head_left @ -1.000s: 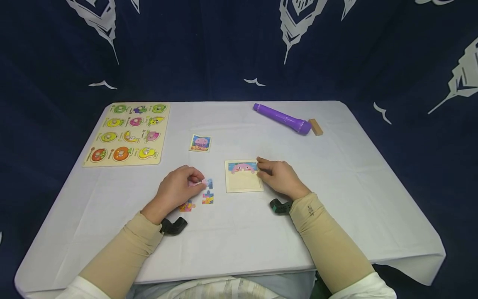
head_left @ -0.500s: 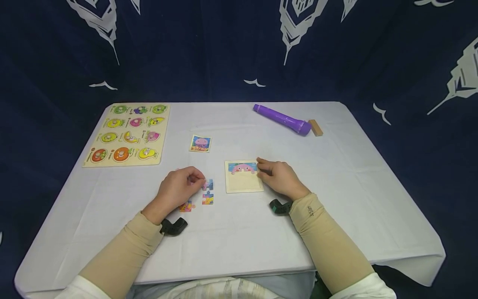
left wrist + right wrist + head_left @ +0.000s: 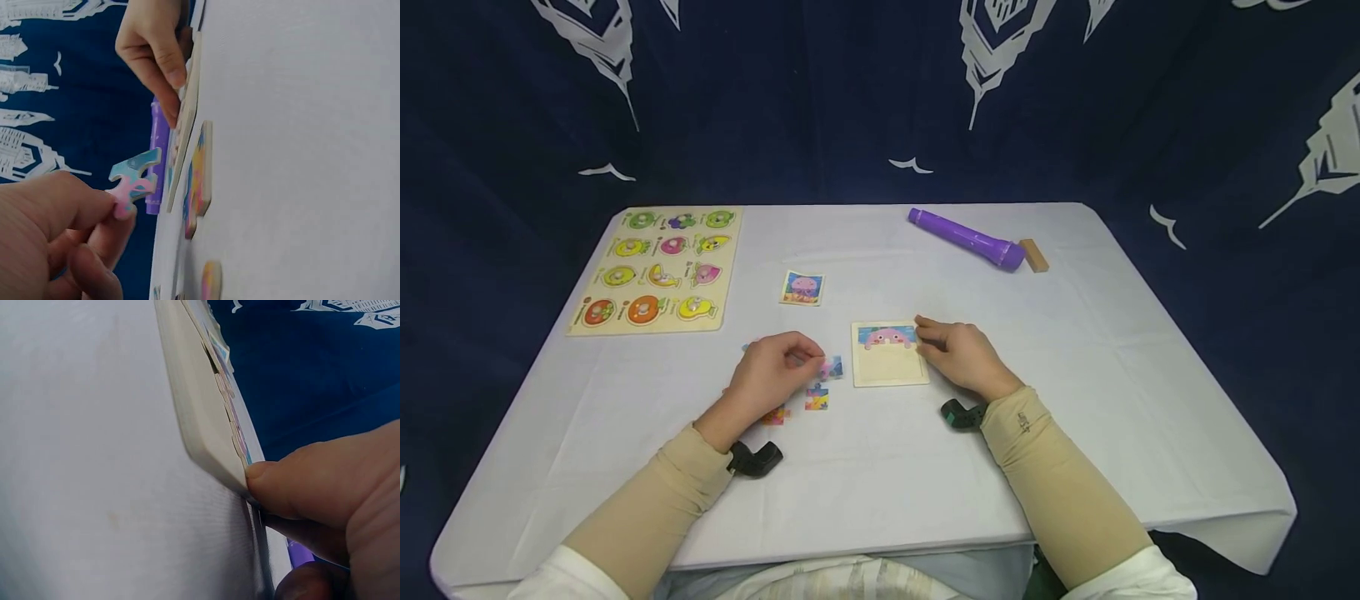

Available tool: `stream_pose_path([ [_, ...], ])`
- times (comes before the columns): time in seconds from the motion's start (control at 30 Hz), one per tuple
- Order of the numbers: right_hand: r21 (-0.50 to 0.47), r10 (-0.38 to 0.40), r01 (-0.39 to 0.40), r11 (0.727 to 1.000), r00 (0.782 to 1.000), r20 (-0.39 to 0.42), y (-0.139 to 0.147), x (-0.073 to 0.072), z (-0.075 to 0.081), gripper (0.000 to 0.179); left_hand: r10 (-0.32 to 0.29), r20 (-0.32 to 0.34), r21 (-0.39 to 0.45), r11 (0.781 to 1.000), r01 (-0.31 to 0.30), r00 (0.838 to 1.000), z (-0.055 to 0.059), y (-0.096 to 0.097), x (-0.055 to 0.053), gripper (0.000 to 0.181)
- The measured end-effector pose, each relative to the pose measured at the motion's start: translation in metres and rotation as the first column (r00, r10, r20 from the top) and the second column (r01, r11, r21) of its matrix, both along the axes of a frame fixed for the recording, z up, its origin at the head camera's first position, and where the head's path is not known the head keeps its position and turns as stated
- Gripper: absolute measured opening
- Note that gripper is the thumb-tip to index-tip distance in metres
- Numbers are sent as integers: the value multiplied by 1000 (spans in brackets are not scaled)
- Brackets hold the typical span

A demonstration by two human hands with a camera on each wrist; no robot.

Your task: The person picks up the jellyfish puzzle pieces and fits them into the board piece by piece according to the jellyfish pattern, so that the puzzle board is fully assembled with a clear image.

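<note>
My left hand (image 3: 778,371) pinches a blue and pink jigsaw piece (image 3: 132,181) between thumb and finger, raised above the table in the left wrist view. Under and beside that hand lie loose jigsaw pieces, including a yellow and pink one (image 3: 817,397) and an orange one (image 3: 775,415), the latter partly covered. A pale square puzzle tray (image 3: 891,367) lies in the middle, its top strip filled with a pink character's face on blue. At the tray's right edge, my right hand (image 3: 958,354) holds it, the thumb on the near corner (image 3: 225,478).
A small picture card (image 3: 802,287) of a pink character lies behind the pieces. Back left is a large fruit puzzle board (image 3: 655,258). A purple flashlight-shaped tube (image 3: 966,237) and a small wooden block (image 3: 1034,256) lie at the back right of the white-covered table (image 3: 1112,375).
My left hand has picked up the blue and pink jigsaw piece and shifted slightly right toward the tray. My right hand stays at the tray's edge.
</note>
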State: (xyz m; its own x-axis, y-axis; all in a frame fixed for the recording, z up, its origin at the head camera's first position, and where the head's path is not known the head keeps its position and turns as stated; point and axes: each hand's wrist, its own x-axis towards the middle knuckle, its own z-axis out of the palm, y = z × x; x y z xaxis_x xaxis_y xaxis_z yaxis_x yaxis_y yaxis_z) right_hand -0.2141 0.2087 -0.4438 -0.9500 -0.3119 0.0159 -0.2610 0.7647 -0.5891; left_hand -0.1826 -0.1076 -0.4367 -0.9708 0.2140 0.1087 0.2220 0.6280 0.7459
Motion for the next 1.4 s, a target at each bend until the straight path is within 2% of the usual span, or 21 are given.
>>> stream_pose_path([
  [0.2,1,5,-5,1000,1000,-2,2,1,-1,39,-59,64,41,998,57,996,5,19,-5,5],
  [0.53,-10,26,-26,1000,999,-20,1,1,2,38,-79,147,-35,996,85,986,13,67,-26,9],
  [0.67,-11,22,-22,1000,1000,-17,1,1,1,39,-78,154,-89,992,92,985,12,84,-33,8],
  [0.9,-11,17,-17,1000,1000,-14,2,0,1,39,-40,144,-140,988,61,989,8,103,-43,6],
  [1.03,-16,14,-14,1000,1000,-23,2,0,2,38,-24,143,-138,989,44,989,8,110,-44,6],
  [1.2,-14,13,-13,1000,1000,-12,2,0,0,38,7,141,-115,993,9,990,4,115,-41,6],
  [1.4,-3,6,-6,1000,1000,-7,3,-1,1,38,25,83,-129,992,-15,996,-3,117,-36,8],
])
